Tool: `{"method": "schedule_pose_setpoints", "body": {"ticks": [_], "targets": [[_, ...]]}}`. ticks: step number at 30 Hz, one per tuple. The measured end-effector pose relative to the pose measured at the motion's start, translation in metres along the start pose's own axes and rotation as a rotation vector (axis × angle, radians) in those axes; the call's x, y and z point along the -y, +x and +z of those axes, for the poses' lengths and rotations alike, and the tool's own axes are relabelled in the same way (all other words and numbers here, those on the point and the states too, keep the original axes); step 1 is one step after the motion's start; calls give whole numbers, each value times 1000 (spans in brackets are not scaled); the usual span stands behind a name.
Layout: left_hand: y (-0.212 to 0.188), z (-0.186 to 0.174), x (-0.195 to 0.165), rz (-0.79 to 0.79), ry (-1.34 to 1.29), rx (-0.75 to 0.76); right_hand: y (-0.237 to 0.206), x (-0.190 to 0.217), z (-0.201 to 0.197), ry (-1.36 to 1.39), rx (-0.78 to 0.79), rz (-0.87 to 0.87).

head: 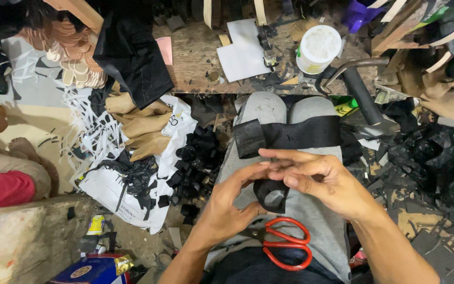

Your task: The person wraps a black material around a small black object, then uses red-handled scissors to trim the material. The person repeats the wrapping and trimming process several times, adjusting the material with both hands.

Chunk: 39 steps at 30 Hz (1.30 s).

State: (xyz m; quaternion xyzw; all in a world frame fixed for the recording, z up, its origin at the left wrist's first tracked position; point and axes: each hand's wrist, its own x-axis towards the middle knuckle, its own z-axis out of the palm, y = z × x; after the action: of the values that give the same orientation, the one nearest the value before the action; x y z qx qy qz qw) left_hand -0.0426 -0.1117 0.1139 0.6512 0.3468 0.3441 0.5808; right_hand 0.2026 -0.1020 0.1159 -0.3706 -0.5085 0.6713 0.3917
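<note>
Both hands meet over my lap, which is in grey trousers. My left hand (229, 202) and my right hand (311, 176) together grip a small black piece of material (272, 195) bent into a loop. A wide black strip (290, 135) with one folded end lies across my knees, just beyond the hands. Red-handled scissors (285, 243) rest on my lap, right under the hands.
A pile of small black cut pieces (193, 163) and tan leather shapes (143, 129) lie to the left on a white sheet. A wooden board (195, 52) ahead holds white paper, a white tub (317, 48) and a hammer (361, 87). Black scraps (432, 158) cover the right. Another person's legs (1, 158) are at far left.
</note>
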Motion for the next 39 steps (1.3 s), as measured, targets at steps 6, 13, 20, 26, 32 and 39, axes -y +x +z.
{"method": "schedule_pose_setpoints", "body": {"ticks": [6, 13, 20, 26, 32, 39], "targets": [[-2, 6, 7, -80, -14, 24, 0, -3, -2, -224, 2, -36], [-8, 18, 31, 36, -264, -69, 3, -10, 4, -8, -19, -1], [1, 46, 47, 131, -202, -312, 5, -29, 27, -98, -211, -105], [8, 49, 48, 290, -80, -405, 7, -18, 31, 201, -183, -26], [11, 44, 42, 328, 286, -484, 9, -15, 38, -199, -270, -38], [20, 38, 41, 428, 315, -552, -2, -35, 51, 234, -415, -48]]}}
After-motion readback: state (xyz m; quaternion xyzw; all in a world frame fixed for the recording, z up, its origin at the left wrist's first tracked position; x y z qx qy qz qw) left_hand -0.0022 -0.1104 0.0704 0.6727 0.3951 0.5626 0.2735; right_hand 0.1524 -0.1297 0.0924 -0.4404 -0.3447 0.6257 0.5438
